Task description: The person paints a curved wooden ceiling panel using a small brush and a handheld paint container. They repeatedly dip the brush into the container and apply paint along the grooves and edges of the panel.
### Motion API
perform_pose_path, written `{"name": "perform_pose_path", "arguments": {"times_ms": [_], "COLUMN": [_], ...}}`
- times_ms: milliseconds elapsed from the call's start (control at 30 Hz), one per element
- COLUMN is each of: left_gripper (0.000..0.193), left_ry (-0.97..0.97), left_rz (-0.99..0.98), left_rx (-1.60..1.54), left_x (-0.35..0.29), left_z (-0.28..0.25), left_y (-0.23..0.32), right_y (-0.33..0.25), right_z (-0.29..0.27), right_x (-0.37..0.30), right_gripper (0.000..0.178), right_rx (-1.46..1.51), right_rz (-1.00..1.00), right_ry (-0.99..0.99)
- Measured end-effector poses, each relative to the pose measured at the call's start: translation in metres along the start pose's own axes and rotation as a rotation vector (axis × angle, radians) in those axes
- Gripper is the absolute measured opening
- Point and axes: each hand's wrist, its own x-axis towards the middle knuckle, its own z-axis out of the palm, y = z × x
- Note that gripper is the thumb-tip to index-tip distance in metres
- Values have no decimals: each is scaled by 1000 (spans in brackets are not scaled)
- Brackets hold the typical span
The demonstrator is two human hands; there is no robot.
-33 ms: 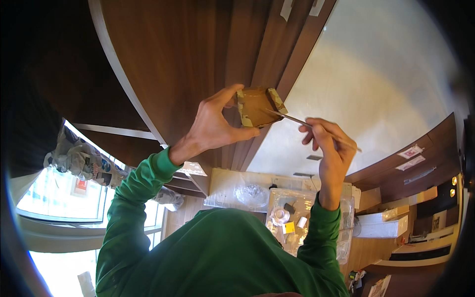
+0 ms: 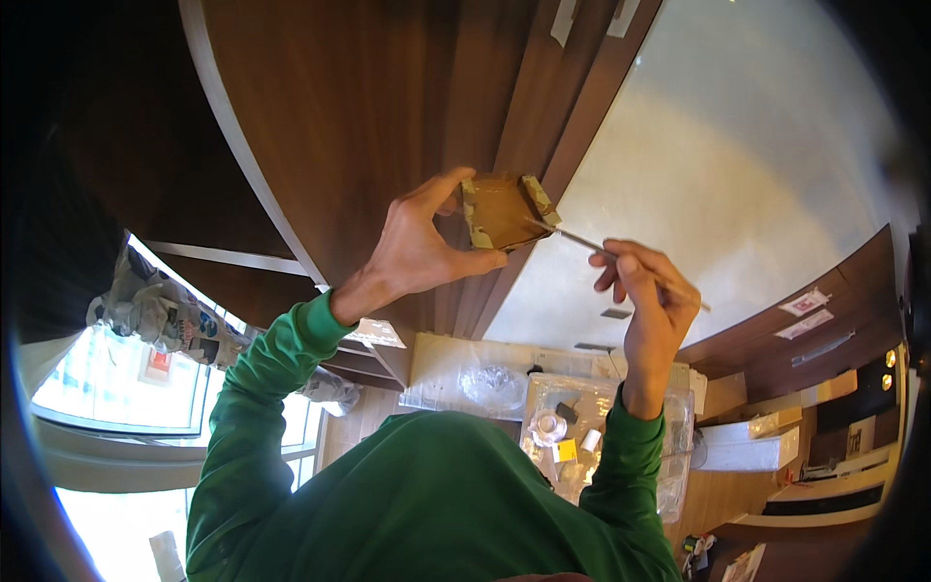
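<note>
My left hand grips a small, shallow cardboard tray by its left side, thumb at the lower edge and fingers at the upper corner. The tray is brown inside, with torn, pale patches along its rim. Between the fingers and thumb of my right hand is a thin paintbrush, slanting up to the left. Its tip reaches over the tray's right rim into the inside. Whether there is paint or stain in the tray, I cannot tell.
Dark brown wood panelling rises behind the tray, beside a pale wall panel. Below, a plastic-covered table carries a yellow packet and a white cup-like item. Bright windows stand at left.
My right hand and the brush have shifted slightly down and to the right. The brush tip is still over the tray, and my left hand has hardly moved.
</note>
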Motion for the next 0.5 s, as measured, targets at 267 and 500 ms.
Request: {"name": "perform_pose_path", "arguments": {"times_ms": [267, 500], "left_gripper": [95, 94], "left_ry": [54, 56], "left_rz": [-72, -88], "left_rx": [17, 42], "left_x": [19, 37], "left_z": [-22, -46], "left_y": [11, 31], "right_y": [8, 9], "right_z": [8, 21], "right_x": [4, 13], "right_gripper": [22, 22], "right_rx": [108, 236], "right_rz": [-31, -95], "right_ry": [-46, -13]}}
